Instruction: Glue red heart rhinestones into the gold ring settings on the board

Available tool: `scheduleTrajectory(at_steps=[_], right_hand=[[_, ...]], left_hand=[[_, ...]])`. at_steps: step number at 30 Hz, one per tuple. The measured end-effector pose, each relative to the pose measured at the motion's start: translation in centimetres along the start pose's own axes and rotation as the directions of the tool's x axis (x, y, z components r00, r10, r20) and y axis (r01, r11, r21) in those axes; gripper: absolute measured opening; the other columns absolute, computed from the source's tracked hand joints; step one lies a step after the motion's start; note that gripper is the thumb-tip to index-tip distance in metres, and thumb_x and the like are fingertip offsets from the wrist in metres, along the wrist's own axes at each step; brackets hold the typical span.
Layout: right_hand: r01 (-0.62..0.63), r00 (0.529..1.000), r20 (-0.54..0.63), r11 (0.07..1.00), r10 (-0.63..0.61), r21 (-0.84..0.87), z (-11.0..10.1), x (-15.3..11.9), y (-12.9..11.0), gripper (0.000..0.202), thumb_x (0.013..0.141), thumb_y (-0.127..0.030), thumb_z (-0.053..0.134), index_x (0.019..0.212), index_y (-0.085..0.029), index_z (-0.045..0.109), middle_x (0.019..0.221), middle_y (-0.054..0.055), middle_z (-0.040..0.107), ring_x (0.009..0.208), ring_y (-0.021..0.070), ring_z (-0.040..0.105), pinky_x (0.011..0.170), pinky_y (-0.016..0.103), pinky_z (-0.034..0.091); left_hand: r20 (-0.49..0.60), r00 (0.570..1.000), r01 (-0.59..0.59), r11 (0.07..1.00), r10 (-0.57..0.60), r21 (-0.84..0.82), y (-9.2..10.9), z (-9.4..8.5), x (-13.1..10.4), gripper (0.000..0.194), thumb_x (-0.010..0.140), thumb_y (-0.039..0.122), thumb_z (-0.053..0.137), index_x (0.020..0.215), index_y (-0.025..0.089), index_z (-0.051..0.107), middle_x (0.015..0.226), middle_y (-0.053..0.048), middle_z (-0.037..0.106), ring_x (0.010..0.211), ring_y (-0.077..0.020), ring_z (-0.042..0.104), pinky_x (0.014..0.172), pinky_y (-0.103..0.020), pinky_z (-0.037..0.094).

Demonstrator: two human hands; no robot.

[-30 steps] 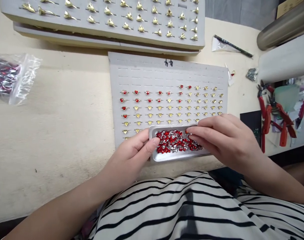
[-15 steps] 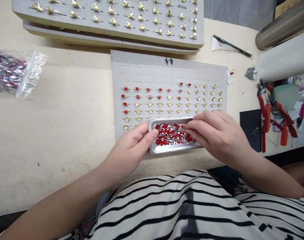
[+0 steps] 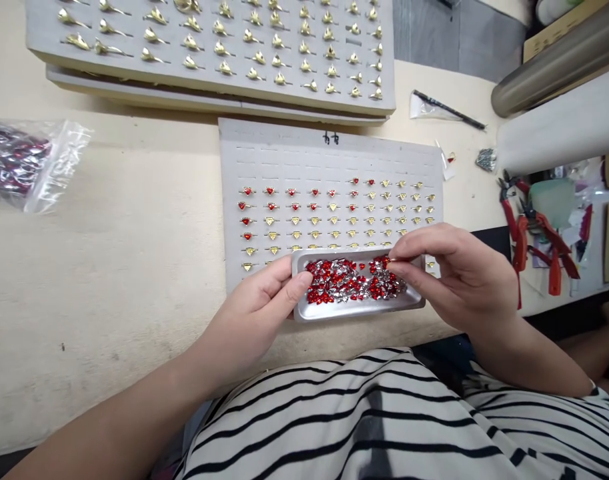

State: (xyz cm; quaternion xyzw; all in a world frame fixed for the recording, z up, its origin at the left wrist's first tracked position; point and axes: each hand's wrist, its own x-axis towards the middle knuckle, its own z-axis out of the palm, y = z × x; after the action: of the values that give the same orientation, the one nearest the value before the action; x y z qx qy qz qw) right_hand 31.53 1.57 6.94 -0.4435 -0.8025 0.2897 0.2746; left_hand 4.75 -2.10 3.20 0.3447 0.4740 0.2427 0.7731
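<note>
My left hand [image 3: 269, 300] grips the left end of a small silver tray [image 3: 364, 309], thumb over its rim. Many loose red rhinestones with silvery backs [image 3: 334, 280] lie in the tray. Over its right end, my right hand [image 3: 459, 280] is closed in a pinch of thumb and forefinger; whatever is between the fingertips is too small to make out. Behind the tray lies a grey foam ring board [image 3: 279, 157] with rows of gold rings. Some rings hold red stones [image 3: 269, 191], others show bare triangular settings [image 3: 371, 220]. The tray hides the board's front part.
Thick stacked foam boards [image 3: 209, 90] with more gold rings stand at the back. A zip bag of red stones [image 3: 24, 163] lies at left. On the right are red-handled pliers [image 3: 554, 263], a black pen [image 3: 449, 110] and a roll [image 3: 559, 63].
My right hand has shifted right and lifted a little from among the stones, its fingertips now pinched near the tray's back edge. My left hand still holds the tray. The view has shifted slightly.
</note>
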Motion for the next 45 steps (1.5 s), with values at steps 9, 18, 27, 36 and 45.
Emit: scheduleTrajectory(at_steps=[9, 18, 27, 36, 45], right_hand=[[0.021, 1.0, 0.008, 0.997, -0.02, -0.071, -0.4, -0.1, -0.3, 0.031, 0.091, -0.004, 0.071, 0.109, -0.03, 0.07, 0.097, 0.0, 0.075, 0.088, 0.0172, 0.071, 0.08, 0.034, 0.059], [0.315, 0.945, 0.235, 0.836, -0.229, -0.45, 0.1, -0.2, -0.7, 0.021, 0.096, -0.01, 0.068, 0.114, -0.02, 0.072, 0.097, 0.005, 0.074, 0.083, 0.0185, 0.06, 0.075, 0.035, 0.046], [0.349, 0.934, 0.281, 0.729, -0.221, -0.589, 0.8, -0.2, -1.3, 0.015, 0.098, -0.02, 0.071, 0.112, -0.021, 0.069, 0.101, 0.001, 0.077, 0.083, 0.019, 0.054, 0.074, 0.037, 0.036], [0.395, 0.917, 0.314, 0.666, -0.246, -0.633, 0.9, 0.2, -1.4, 0.011, 0.096, -0.017, 0.073, 0.106, -0.02, 0.07, 0.102, 0.003, 0.077, 0.082, 0.0205, 0.052, 0.073, 0.038, 0.036], [0.401, 0.912, 0.324, 0.719, -0.253, -0.567, 1.1, 0.2, -1.3, 0.019, 0.098, -0.016, 0.068, 0.117, -0.02, 0.068, 0.107, 0.003, 0.078, 0.086, 0.0201, 0.057, 0.074, 0.037, 0.039]], left_hand=[[-0.001, 1.0, 0.014, 1.0, -0.014, 0.0, 0.0, 0.0, 0.0, 0.034, 0.102, 0.054, 0.058, 0.123, 0.03, 0.071, 0.126, 0.002, 0.076, 0.111, -0.0165, 0.068, 0.096, -0.026, 0.056], [0.014, 1.0, 0.002, 0.999, -0.001, -0.033, 0.1, 0.1, -0.1, 0.034, 0.103, 0.053, 0.059, 0.125, 0.031, 0.073, 0.125, 0.002, 0.076, 0.113, -0.016, 0.068, 0.095, -0.024, 0.057], [0.002, 1.0, -0.017, 0.999, 0.017, -0.029, 0.2, 0.2, -0.2, 0.033, 0.103, 0.053, 0.059, 0.124, 0.032, 0.073, 0.113, 0.003, 0.075, 0.101, -0.0135, 0.066, 0.092, -0.024, 0.054], [0.004, 0.999, 0.041, 0.999, -0.041, 0.003, -0.5, 0.0, -0.4, 0.034, 0.101, 0.059, 0.058, 0.11, 0.03, 0.07, 0.088, 0.003, 0.061, 0.08, -0.0135, 0.051, 0.075, -0.027, 0.049], [0.024, 1.0, 0.009, 1.0, -0.009, -0.017, -0.2, 0.2, -0.2, 0.034, 0.102, 0.057, 0.058, 0.119, 0.031, 0.07, 0.106, 0.002, 0.071, 0.101, -0.0174, 0.064, 0.092, -0.032, 0.053]])
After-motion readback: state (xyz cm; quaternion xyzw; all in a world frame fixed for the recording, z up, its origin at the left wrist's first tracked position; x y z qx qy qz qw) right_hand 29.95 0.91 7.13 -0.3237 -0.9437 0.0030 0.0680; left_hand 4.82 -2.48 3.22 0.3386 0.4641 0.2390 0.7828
